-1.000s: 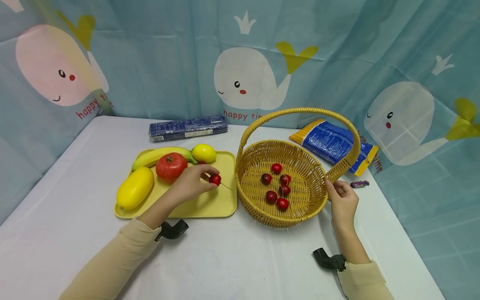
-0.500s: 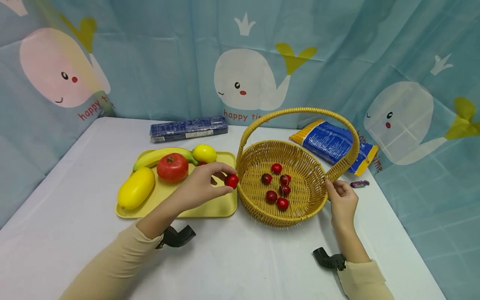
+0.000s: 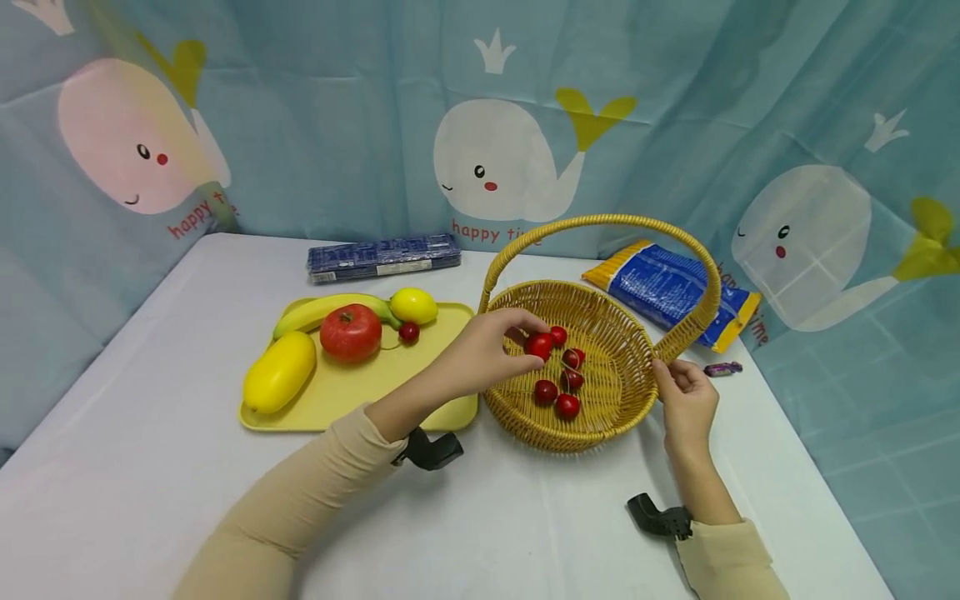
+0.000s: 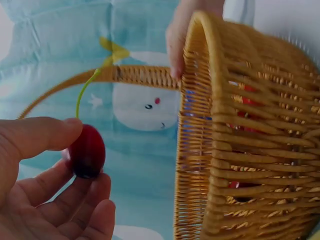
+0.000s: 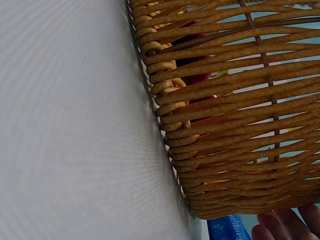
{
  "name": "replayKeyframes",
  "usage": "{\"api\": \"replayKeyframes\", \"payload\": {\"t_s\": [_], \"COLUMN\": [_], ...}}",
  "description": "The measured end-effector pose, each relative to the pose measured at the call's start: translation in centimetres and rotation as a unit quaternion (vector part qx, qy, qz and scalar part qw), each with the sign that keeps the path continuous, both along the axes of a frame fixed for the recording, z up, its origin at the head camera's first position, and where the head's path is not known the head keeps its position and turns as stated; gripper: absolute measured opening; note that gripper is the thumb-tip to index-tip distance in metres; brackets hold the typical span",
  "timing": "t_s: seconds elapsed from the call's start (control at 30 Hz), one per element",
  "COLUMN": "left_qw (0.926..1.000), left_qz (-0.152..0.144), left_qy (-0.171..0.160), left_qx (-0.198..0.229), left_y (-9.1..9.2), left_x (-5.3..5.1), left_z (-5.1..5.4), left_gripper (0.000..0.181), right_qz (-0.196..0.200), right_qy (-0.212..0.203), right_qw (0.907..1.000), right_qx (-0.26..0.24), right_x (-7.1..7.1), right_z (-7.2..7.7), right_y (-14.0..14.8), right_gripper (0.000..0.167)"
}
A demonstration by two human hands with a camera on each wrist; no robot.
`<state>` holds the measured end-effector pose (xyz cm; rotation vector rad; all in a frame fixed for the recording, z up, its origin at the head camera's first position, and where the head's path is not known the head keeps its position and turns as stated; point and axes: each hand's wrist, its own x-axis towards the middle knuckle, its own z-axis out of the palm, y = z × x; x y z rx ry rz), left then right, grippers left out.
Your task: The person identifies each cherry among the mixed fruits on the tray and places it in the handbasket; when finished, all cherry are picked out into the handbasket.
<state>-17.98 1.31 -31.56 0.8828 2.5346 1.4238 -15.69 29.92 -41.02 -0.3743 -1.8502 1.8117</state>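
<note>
My left hand [image 3: 483,354] pinches a dark red cherry [image 4: 87,151] between thumb and fingers, its green stem pointing up in the left wrist view. In the head view that hand is over the left side of a woven basket [image 3: 517,423] with a tall arched handle. Several cherries [image 3: 567,407] lie on the basket's bottom. At the basket's right rim, by the foot of the handle, my right hand [image 3: 688,408] grips the edge with thumb and fingers. The right wrist view shows the basket's woven side [image 5: 240,120] close up, with fingertips [image 5: 285,225] at the lower right corner.
Left of the basket, a yellow tray [image 3: 367,408] holds a banana [image 3: 315,312], a red apple [image 3: 351,333], a lemon [image 3: 414,306], a yellow oval fruit [image 3: 280,372] and one cherry [image 3: 408,332]. Behind lie a dark blue package [image 3: 384,257], a blue-and-yellow bag [image 3: 667,287] and a small purple candy [image 3: 723,369].
My left hand has carried the cherry rightward from above the tray to over the basket. A cherry on the tray has come into full view. The right hand has stayed on the rim.
</note>
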Motion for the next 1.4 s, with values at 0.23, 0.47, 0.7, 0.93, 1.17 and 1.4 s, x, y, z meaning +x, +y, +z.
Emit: {"api": "replayKeyframes", "payload": {"t_s": [0.23,0.47,0.7,0.93,1.17,1.4], "left_qw": [0.9998,0.9984,0.9963,0.9905,0.9782,0.9602], "left_qz": [0.021,0.051,0.081,0.118,0.147,0.15], "left_qy": [0.002,-0.019,-0.021,-0.048,-0.047,-0.025], "left_qx": [-0.007,-0.016,-0.02,-0.052,-0.139,-0.234], "left_y": [2.6,4.9,6.5,7.5,8.2,8.7], "left_x": [-2.0,-3.5,-4.6,-6.6,-8.2,-8.8], "left_z": [-0.2,0.2,0.1,-1.0,-2.4,-3.2], "left_gripper": [0.032,0.031,0.027,0.026,0.011,0.03], "right_qz": [-0.004,-0.003,-0.005,-0.002,-0.005,-0.008], "right_qy": [-0.004,-0.001,0.012,0.015,0.009,0.006], "right_qw": [1.0,1.0,0.9999,0.9998,0.9998,0.9998], "right_qx": [-0.004,-0.002,-0.008,-0.017,-0.015,-0.015], "right_x": [-0.1,-0.1,-0.3,-0.2,-0.1,-0.2], "right_z": [-0.1,-0.1,-0.2,-0.2,-0.2,-0.1], "right_y": [0.2,0.1,0.1,0.1,0.0,0.1], "right_gripper": [0.011,0.012,0.014,0.011,0.011,0.011]}}
